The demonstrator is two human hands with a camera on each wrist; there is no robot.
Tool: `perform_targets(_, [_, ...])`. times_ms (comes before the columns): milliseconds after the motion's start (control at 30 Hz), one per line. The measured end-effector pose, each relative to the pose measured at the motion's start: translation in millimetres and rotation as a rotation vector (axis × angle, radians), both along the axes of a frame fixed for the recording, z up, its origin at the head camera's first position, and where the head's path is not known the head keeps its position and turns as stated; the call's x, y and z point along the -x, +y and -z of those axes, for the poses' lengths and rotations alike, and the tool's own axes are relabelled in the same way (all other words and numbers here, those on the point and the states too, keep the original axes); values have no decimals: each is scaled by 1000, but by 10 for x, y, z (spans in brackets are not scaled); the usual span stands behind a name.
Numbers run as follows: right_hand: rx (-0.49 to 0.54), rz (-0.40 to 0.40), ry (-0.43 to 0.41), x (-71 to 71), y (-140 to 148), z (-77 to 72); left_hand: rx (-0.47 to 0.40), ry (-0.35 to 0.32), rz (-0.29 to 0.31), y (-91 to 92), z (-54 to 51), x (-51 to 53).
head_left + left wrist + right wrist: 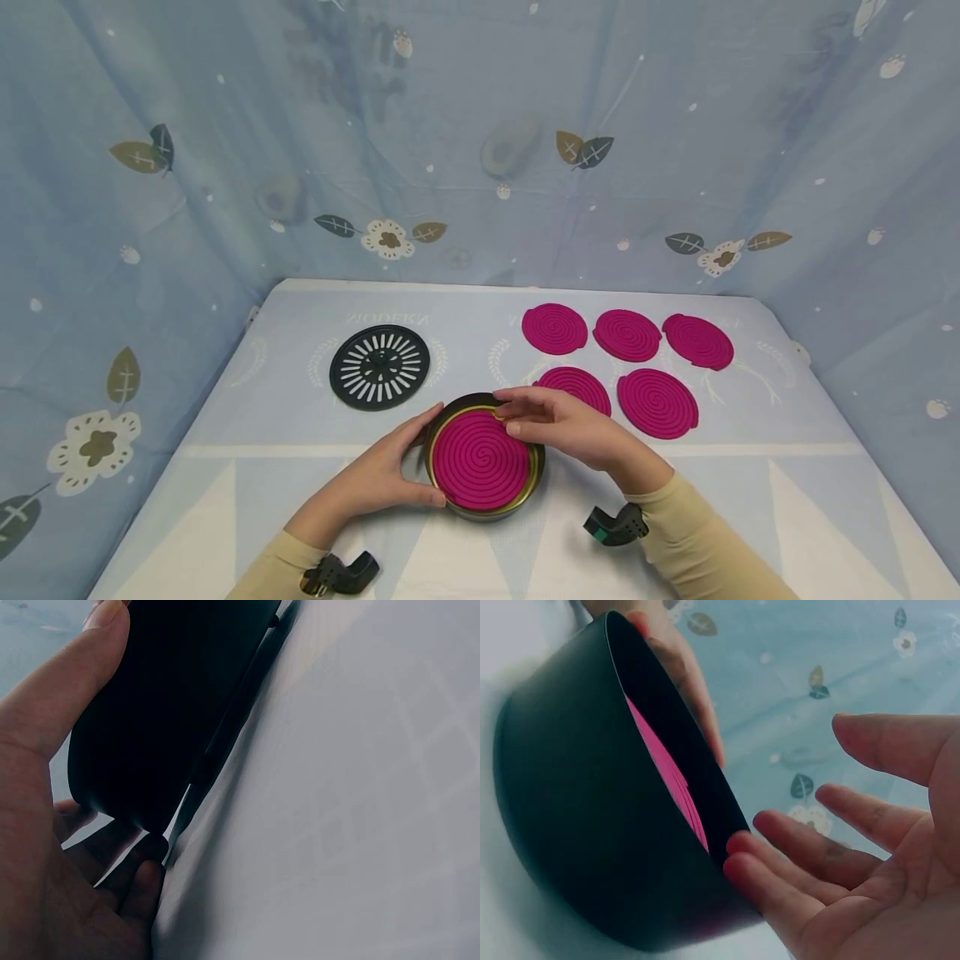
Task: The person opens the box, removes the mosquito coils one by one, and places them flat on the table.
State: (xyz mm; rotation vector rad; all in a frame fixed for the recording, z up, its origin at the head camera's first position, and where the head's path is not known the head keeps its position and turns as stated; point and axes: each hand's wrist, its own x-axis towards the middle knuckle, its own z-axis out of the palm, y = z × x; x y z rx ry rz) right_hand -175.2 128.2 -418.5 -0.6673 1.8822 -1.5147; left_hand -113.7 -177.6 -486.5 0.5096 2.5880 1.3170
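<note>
A round dark tin (540, 468) with a gold-coloured inside stands near the table's middle. In it lies a magenta mosquito coil (482, 458). My left hand (378, 475) grips the tin's left side, thumb at the front and fingers round the back; the left wrist view shows the dark wall (172, 690) between them. Over the right rim is my right hand (562, 425), its fingers loosely bent and touching the rim. The right wrist view shows that hand (855, 862) holding nothing, with the coil's edge (667, 772) inside the tin.
A black slotted lid (380, 367) lies flat at the back left. Several more magenta coils (657, 403) are spread on the patterned tablecloth (285, 400) at the back right, one partly behind my right hand. A blue curtain (480, 125) hangs behind the table.
</note>
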Motion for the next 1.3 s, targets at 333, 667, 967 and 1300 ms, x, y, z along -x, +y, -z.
perform_targets(333, [-83,-40,66,-36,-171,-26,3,8,3,5,14,2])
perform_targets(667, [-66,-50,61,-54,-229,-3,-4,6,6,7,-7,-2])
perform_targets(967, [-67,-58,54,-62,-215,24,-7,7,6,-4,-8,-1])
perform_targets(1300, [-81,-77,68,-80,-197,-12,3,5,6,-6,1,-7])
